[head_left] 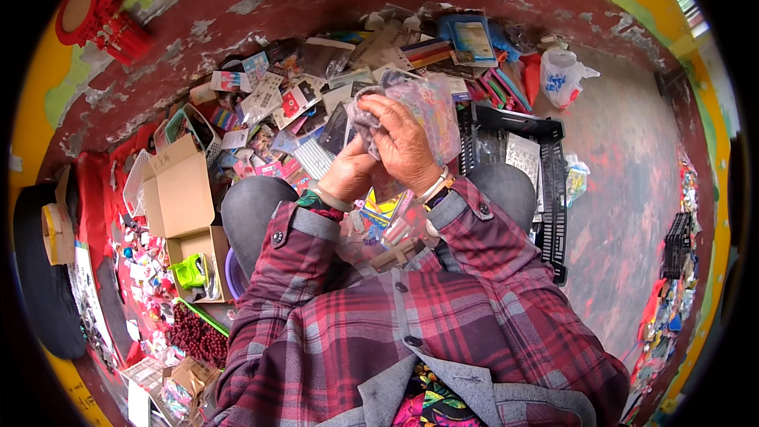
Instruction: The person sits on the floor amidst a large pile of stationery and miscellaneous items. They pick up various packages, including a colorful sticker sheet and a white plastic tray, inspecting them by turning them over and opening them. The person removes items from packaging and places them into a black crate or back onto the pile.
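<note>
My right hand [407, 149] is closed over a crumpled grey cloth [364, 122], its fingers bent across the top. Just below and to the left, my left hand [349, 172] grips the lower part of the same cloth, with its fingertips partly hidden. A clear plastic bag [435, 111] with pinkish, multicoloured contents spreads behind and to the right of my right hand. I cannot tell whether my fingers also pinch this bag. Between my knees, under my wrists, lies a yellow and blue packet [382, 209] among other small packages.
Heaped cards and packets [296, 103] lie along the wall ahead. A black plastic crate [551, 130] stands by my right knee. On the left are an open cardboard box [180, 190], a green plastic item [188, 271] and dark red beads [194, 336]. A white plastic bag [563, 77] sits far right.
</note>
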`<state>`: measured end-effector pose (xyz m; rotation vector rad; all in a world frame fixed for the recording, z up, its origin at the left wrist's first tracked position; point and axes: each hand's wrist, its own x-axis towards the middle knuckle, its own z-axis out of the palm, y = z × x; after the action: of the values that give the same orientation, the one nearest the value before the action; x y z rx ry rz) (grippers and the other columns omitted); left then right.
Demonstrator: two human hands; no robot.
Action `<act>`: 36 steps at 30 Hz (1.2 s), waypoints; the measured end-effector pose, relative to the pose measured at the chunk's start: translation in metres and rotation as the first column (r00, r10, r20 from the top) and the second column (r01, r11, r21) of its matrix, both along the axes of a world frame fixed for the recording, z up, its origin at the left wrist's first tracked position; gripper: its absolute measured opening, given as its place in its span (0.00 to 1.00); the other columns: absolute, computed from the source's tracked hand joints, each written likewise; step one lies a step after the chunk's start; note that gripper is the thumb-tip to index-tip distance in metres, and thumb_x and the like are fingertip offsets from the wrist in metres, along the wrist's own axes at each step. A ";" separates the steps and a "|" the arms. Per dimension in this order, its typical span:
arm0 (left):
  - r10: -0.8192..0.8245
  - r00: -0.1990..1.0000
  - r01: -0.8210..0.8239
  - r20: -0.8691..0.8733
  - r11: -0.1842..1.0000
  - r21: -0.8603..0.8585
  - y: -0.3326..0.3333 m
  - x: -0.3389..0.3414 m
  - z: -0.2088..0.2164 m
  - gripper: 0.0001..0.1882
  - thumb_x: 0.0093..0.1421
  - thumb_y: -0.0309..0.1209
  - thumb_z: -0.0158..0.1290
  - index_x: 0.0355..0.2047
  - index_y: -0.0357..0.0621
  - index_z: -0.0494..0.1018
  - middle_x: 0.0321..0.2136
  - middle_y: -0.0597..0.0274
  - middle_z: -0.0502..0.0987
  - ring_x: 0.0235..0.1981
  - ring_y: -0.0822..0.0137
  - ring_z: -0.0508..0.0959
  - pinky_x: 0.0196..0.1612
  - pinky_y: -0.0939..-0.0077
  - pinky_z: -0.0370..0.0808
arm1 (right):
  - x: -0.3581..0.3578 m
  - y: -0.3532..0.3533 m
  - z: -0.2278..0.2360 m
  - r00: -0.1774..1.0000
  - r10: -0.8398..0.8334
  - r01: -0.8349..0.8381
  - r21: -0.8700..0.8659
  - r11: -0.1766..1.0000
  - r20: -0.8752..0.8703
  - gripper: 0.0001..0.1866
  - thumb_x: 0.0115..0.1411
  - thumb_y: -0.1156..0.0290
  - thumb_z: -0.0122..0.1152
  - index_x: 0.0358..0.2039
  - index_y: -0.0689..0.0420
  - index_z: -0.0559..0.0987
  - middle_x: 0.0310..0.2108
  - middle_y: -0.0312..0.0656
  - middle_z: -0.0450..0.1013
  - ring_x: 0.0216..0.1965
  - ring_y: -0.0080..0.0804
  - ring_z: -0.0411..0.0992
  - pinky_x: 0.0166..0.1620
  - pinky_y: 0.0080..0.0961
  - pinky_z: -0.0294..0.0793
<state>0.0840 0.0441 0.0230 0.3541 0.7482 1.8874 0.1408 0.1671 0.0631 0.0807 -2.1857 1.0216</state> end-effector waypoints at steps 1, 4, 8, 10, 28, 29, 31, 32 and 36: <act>0.012 1.000 -0.013 0.026 1.000 0.027 0.000 -0.001 0.006 0.25 0.52 0.16 0.43 0.53 0.37 0.60 0.47 0.56 0.68 0.49 0.58 0.70 0.52 0.63 0.66 | -0.001 0.004 -0.002 0.999 -0.039 0.039 0.016 0.999 -0.008 0.22 0.47 0.85 0.50 0.45 0.58 0.71 0.46 0.46 0.68 0.49 0.43 0.66 0.52 0.30 0.64; 0.166 0.985 -0.168 0.042 0.983 0.068 -0.002 -0.007 0.021 0.28 0.50 0.15 0.40 0.55 0.36 0.58 0.49 0.54 0.68 0.50 0.58 0.69 0.55 0.61 0.64 | -0.004 0.023 -0.013 0.983 -0.181 0.183 -0.040 0.982 0.042 0.21 0.47 0.84 0.50 0.44 0.58 0.72 0.45 0.47 0.68 0.48 0.43 0.67 0.51 0.30 0.65; 0.196 0.973 -0.214 0.124 0.965 0.151 -0.001 -0.009 0.029 0.21 0.56 0.24 0.43 0.52 0.34 0.62 0.47 0.53 0.70 0.49 0.58 0.70 0.55 0.61 0.63 | 0.001 0.017 -0.010 0.983 -0.160 0.165 -0.048 0.985 0.090 0.22 0.48 0.84 0.50 0.46 0.58 0.71 0.45 0.46 0.68 0.47 0.44 0.67 0.50 0.30 0.66; 0.181 0.947 -0.240 0.266 0.948 0.208 0.000 -0.019 0.006 0.19 0.59 0.30 0.44 0.49 0.34 0.64 0.45 0.53 0.71 0.48 0.59 0.71 0.53 0.62 0.65 | 0.003 -0.001 -0.007 0.999 -0.045 0.045 0.035 0.998 0.010 0.24 0.46 0.83 0.49 0.47 0.56 0.70 0.46 0.45 0.68 0.49 0.44 0.66 0.51 0.33 0.63; 0.348 0.892 -0.431 0.288 0.846 0.314 -0.026 -0.043 0.037 0.20 0.63 0.32 0.41 0.54 0.37 0.61 0.52 0.52 0.66 0.54 0.54 0.65 0.58 0.52 0.57 | 0.002 0.061 -0.035 0.899 -0.337 0.398 -0.200 0.895 0.280 0.15 0.46 0.79 0.50 0.37 0.61 0.75 0.35 0.48 0.73 0.35 0.43 0.72 0.39 0.29 0.71; 0.385 0.869 -0.474 0.310 0.828 0.300 -0.030 -0.047 0.037 0.21 0.63 0.33 0.41 0.55 0.37 0.59 0.54 0.51 0.64 0.55 0.53 0.63 0.59 0.52 0.56 | 0.005 0.066 -0.037 0.874 -0.322 0.425 -0.252 0.869 0.364 0.14 0.47 0.79 0.52 0.36 0.61 0.76 0.32 0.47 0.74 0.32 0.39 0.74 0.36 0.27 0.71; 0.335 0.888 -0.440 0.314 0.816 0.376 -0.040 -0.054 0.039 0.22 0.63 0.33 0.40 0.56 0.37 0.58 0.55 0.50 0.62 0.57 0.52 0.61 0.60 0.51 0.54 | 0.006 0.065 -0.033 0.915 -0.037 0.342 -0.724 0.600 0.401 0.11 0.51 0.72 0.57 0.35 0.61 0.77 0.27 0.39 0.75 0.23 0.22 0.71 0.28 0.19 0.69; 0.371 0.877 -0.469 0.305 0.799 0.377 -0.043 -0.055 0.041 0.24 0.63 0.34 0.40 0.57 0.37 0.55 0.57 0.49 0.60 0.58 0.50 0.60 0.60 0.48 0.52 | 0.008 0.067 -0.030 0.935 0.097 0.244 -0.816 0.525 0.342 0.13 0.52 0.74 0.54 0.38 0.63 0.75 0.31 0.40 0.74 0.29 0.24 0.72 0.33 0.19 0.70; 0.354 0.878 -0.462 0.321 0.799 0.384 -0.051 -0.057 0.039 0.24 0.63 0.34 0.40 0.57 0.37 0.55 0.56 0.49 0.60 0.57 0.50 0.60 0.60 0.48 0.52 | 0.020 0.048 0.015 0.894 0.448 -0.107 -0.978 0.180 -0.015 0.22 0.54 0.62 0.60 0.44 0.64 0.71 0.35 0.41 0.73 0.38 0.25 0.72 0.39 0.20 0.73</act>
<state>0.0271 -0.0064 0.0616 0.2573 0.2185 2.4745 0.1613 0.2154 0.0785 -0.2794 -1.3034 2.6279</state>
